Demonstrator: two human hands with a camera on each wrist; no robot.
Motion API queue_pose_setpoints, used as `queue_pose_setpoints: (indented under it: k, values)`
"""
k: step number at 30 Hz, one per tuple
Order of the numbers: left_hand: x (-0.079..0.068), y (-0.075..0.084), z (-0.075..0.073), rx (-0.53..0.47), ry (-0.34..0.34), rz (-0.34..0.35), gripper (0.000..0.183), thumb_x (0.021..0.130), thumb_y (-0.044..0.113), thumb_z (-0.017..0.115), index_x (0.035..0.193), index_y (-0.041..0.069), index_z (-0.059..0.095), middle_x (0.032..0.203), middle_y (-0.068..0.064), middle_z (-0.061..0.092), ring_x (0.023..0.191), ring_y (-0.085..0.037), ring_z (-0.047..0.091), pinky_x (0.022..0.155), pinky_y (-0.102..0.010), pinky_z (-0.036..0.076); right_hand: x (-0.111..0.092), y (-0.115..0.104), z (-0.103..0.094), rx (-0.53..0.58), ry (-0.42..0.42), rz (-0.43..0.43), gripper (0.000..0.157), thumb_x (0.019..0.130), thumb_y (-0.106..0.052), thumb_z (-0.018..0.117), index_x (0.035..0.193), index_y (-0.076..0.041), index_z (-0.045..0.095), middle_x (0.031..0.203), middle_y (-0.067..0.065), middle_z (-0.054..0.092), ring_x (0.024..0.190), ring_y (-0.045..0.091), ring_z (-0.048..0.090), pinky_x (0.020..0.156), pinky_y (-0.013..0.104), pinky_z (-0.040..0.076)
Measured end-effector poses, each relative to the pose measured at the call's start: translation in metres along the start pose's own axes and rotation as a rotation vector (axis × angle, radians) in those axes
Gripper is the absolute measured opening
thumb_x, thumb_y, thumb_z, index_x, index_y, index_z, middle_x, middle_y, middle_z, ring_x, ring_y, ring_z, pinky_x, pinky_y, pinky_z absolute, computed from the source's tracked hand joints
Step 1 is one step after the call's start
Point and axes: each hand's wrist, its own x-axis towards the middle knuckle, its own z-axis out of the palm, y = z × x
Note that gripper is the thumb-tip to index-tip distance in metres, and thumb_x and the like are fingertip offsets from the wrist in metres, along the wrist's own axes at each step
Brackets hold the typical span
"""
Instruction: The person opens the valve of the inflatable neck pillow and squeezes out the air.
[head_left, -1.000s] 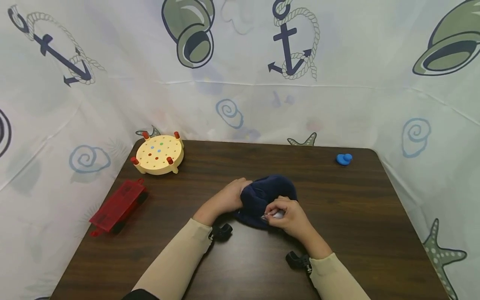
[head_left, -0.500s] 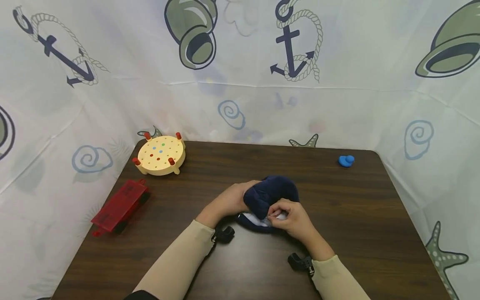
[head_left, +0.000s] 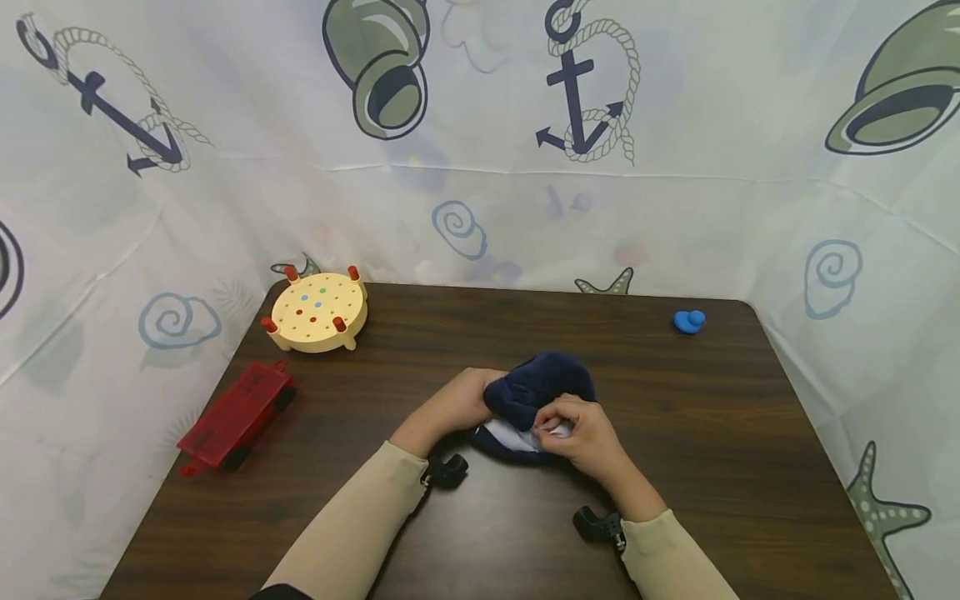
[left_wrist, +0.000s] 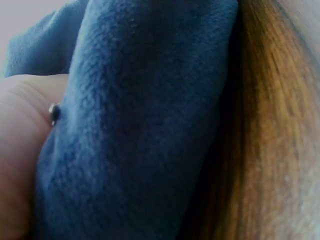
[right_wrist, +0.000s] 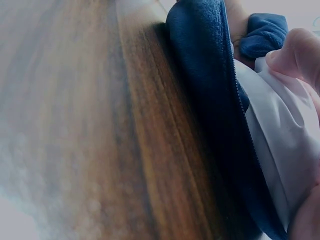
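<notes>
A navy plush neck pillow [head_left: 543, 383] lies at the middle of the table, its zipper [right_wrist: 239, 90] undone along one edge. White inner fabric [right_wrist: 280, 130] shows through the opening. My left hand [head_left: 463, 402] grips the pillow's far left side, its fingers hidden behind the plush. With thumb and fingers, my right hand [head_left: 579, 433] pinches the white fabric at the opening. A small metal snap [left_wrist: 54, 114] is visible on the plush beside the left hand in the left wrist view.
On the brown table [head_left: 480, 533], a yellow round pegged toy [head_left: 318, 310] stands at the back left. In front of it lies a red translucent toy wagon [head_left: 240, 415]. A blue rubber duck [head_left: 688, 322] sits at the back right. A printed curtain [head_left: 480, 217] hangs behind.
The left hand has lifted and folded the pillow's upper part back, so more white inner fabric shows at the opening. The right hand keeps its pinch in nearly the same place.
</notes>
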Motion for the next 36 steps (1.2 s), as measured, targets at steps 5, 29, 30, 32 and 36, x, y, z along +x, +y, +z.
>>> queue_pose_setpoints:
  k: [5,29,30,32,36]
  values:
    - [0.001,-0.002,0.002,0.000,0.002,0.003,0.012,0.096,0.021,0.077,0.106,0.027,0.079,0.108,0.009,0.081,0.099,-0.007,0.072,0.092,-0.034,0.060,0.000,-0.001,0.001,0.007,0.010,-0.003,0.028,0.079,0.001,0.094,0.090,-0.022,0.082,0.086,-0.003,0.075,0.083,0.016,0.066,0.077,0.022,0.052]
    - [0.003,-0.005,0.003,-0.014,-0.003,0.016,0.012,0.091,0.016,0.078,0.100,0.024,0.078,0.101,0.007,0.079,0.096,-0.010,0.071,0.090,-0.036,0.060,0.001,-0.002,-0.002,0.061,-0.044,0.095,0.025,0.084,-0.002,0.091,0.091,-0.024,0.081,0.089,-0.002,0.075,0.083,0.011,0.068,0.075,0.020,0.056]
    - [0.004,-0.008,0.005,-0.016,0.001,0.018,0.012,0.091,0.018,0.078,0.099,0.027,0.078,0.101,0.009,0.079,0.095,-0.008,0.071,0.090,-0.033,0.059,0.001,-0.003,-0.002,0.060,-0.047,0.099,0.025,0.084,-0.001,0.091,0.091,-0.024,0.081,0.089,-0.002,0.075,0.083,0.011,0.068,0.075,0.020,0.056]
    - [0.005,-0.012,0.007,-0.009,0.007,0.025,0.014,0.091,0.018,0.079,0.102,0.027,0.078,0.101,0.010,0.078,0.096,-0.008,0.071,0.090,-0.033,0.058,0.001,-0.004,-0.002,0.062,-0.052,0.115,0.025,0.084,-0.001,0.090,0.091,-0.024,0.081,0.089,-0.002,0.076,0.082,0.009,0.068,0.075,0.020,0.057]
    - [0.006,-0.011,0.008,-0.014,0.001,0.057,0.017,0.098,0.023,0.078,0.114,0.026,0.079,0.119,-0.001,0.070,0.113,-0.021,0.066,0.098,-0.041,0.056,0.001,-0.003,-0.003,0.075,-0.065,0.145,0.024,0.084,-0.001,0.090,0.092,-0.022,0.082,0.090,-0.002,0.076,0.082,0.006,0.068,0.075,0.019,0.057]
